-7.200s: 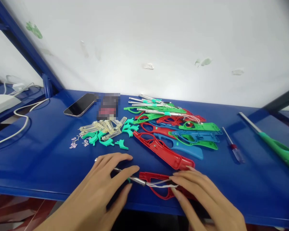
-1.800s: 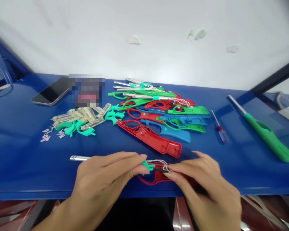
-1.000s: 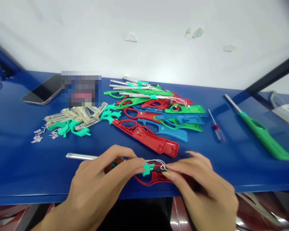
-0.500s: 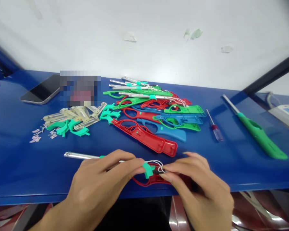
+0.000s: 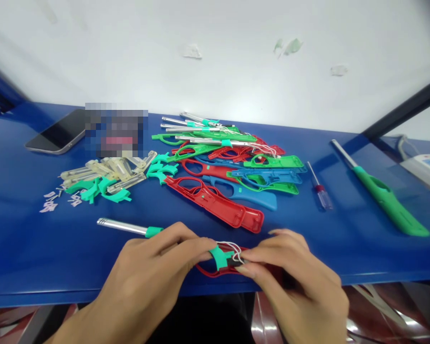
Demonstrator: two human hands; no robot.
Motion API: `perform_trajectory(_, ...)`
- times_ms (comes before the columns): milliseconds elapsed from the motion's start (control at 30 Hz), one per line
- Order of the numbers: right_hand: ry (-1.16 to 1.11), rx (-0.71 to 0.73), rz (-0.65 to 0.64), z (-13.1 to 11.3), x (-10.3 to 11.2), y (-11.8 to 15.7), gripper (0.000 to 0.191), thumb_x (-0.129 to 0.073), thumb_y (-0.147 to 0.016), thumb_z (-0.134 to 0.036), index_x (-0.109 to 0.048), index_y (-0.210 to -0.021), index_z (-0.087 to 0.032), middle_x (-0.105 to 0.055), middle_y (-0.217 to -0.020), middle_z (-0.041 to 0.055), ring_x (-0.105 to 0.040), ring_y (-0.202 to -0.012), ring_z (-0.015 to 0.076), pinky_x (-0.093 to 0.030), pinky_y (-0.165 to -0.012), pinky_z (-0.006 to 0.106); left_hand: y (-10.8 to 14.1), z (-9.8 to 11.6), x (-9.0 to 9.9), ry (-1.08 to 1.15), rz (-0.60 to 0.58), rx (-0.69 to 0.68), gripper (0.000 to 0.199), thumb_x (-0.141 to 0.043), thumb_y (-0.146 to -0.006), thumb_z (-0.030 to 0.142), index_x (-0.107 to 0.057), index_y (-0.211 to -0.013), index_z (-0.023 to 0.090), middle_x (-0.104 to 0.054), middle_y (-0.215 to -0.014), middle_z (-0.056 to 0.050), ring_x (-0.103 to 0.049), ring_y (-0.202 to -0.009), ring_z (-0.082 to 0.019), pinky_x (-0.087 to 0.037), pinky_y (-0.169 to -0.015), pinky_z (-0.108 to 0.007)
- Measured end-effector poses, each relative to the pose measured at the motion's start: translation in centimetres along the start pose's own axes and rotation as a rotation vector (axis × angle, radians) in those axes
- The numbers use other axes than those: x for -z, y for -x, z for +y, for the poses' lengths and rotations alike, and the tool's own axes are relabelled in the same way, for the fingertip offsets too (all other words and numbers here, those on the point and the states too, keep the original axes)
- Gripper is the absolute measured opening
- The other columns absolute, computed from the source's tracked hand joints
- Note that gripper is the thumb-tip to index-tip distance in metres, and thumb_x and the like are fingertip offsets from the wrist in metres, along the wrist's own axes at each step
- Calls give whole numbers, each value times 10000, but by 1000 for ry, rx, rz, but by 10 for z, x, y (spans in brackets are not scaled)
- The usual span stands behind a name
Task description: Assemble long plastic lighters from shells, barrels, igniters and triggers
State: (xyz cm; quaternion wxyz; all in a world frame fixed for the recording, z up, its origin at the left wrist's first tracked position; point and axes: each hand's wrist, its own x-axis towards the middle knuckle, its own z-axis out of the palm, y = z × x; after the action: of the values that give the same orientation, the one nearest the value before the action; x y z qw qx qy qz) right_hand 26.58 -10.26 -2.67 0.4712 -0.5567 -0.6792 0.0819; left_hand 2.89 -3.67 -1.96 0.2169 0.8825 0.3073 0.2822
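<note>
Near the front edge of the table, my left hand [image 5: 152, 277] pinches a teal lighter trigger [image 5: 220, 259] between thumb and fingers. Opposite it, my right hand [image 5: 302, 272] grips a small black igniter part [image 5: 233, 262] by its end, where thin white wires [image 5: 232, 245] loop up. The trigger and the black part meet, over a red lighter shell half [image 5: 215, 275] that both hands partly cover. A silver lighter tube [image 5: 123, 226] with a teal collar [image 5: 153, 232] juts out to the left behind my left hand.
Behind the hands lies a pile of lighter shells [image 5: 218, 203] and metal tubes. Clear fuel tanks [image 5: 123, 172], teal triggers [image 5: 116, 192] and screws sit left, near a phone [image 5: 59, 131]. To the right are a screwdriver [image 5: 321, 193] and a whole green lighter [image 5: 386, 200].
Both hands keep their pinch. The trigger and black part have shifted very slightly, and more of the silver tube's teal collar now shows beside my left hand.
</note>
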Motion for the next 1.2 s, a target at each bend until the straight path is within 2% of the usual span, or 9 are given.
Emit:
perform_trajectory(233, -87, -28, -26, -2, 2, 0, 119, -830, -986, -301, -743, -905, -290, -723, -778, -101, -673, -710, 91, -540, -731, 251, -3, 4, -3, -10, 42, 18, 245, -429, -1184, 226, -659, -1207, 304, -747, -1012, 46, -706, -765, -89, -524, -650, -171)
perform_trajectory(433, -101, 6, -63, -2, 2, -5, 179, -802, -1010, -312, -689, -879, -262, -718, -761, -88, -675, -704, 92, -549, -695, 242, -5, 5, -6, -57, 131, 83, 175, -491, -1163, 256, -636, -1084, 313, -742, -925, 77, -736, -721, -94, -521, -622, -186)
perform_trajectory(667, -159, 46, -141, 0, 7, -8, 205, -805, -1003, -293, -683, -842, -261, -717, -742, -84, -682, -674, 110, -538, -677, 277, -9, 7, -5, 14, 164, 97, 203, -569, -1086, 154, -697, -999, 286, -760, -870, 89, -741, -701, -61, -562, -677, -116)
perform_trajectory(800, -213, 13, -139, 0, 8, -7, 203, -825, -984, -285, -716, -814, -265, -727, -735, -79, -686, -665, 114, -544, -673, 284, -11, 9, -4, 44, 166, 97, 228, -572, -1077, 155, -707, -944, 283, -773, -838, 84, -748, -700, -72, -561, -626, -120)
perform_trajectory(1033, -223, -29, -185, 0, 8, -10, 252, -808, -999, -362, -704, -793, -262, -730, -732, -91, -689, -693, 98, -548, -688, 260, -8, 8, -4, 50, 106, 39, 270, -511, -1105, 110, -671, -972, 282, -770, -863, 80, -739, -694, -80, -547, -605, -161)
perform_trajectory(1200, -112, -13, -196, 2, 12, -7, 164, -823, -986, -337, -712, -880, -279, -728, -831, -59, -704, -787, 124, -588, -724, 250, -4, 4, -5, 45, 61, -20, 230, -501, -1121, 115, -667, -1085, 269, -794, -958, 45, -745, -745, -102, -567, -649, -194)
